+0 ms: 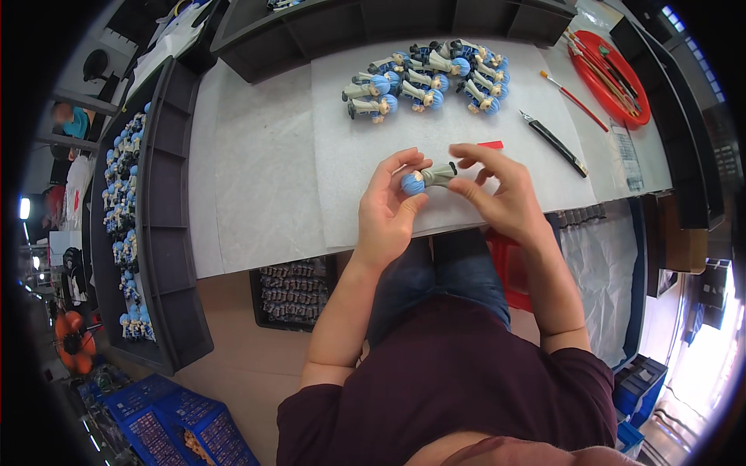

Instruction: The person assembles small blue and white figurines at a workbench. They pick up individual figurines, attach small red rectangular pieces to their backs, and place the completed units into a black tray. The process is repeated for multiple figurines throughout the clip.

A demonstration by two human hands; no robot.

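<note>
A small figurine [437, 175] with a blue-haired head and a pale grey-green coat lies sideways between my two hands, just above the white sheet. My left hand [391, 211] closes around its head end, thumb in front and fingers behind. At the dark feet, my right hand [503, 193] curves with thumb and forefinger apart; whether a fingertip touches the figurine is hard to make out. Farther back on the white sheet [346, 155] lies a cluster of similar blue-haired figurines [426, 80]. A short red piece [491, 144] sits just beyond my right hand.
Right of the cluster lie a black craft knife [556, 144], a red-handled brush [576, 103] and a red oval tray [639, 113] with brushes. Dark compartment bins stand at the back [326, 31] and left [167, 225], the left one holding figurines. Below the table is a tray of small parts [292, 293].
</note>
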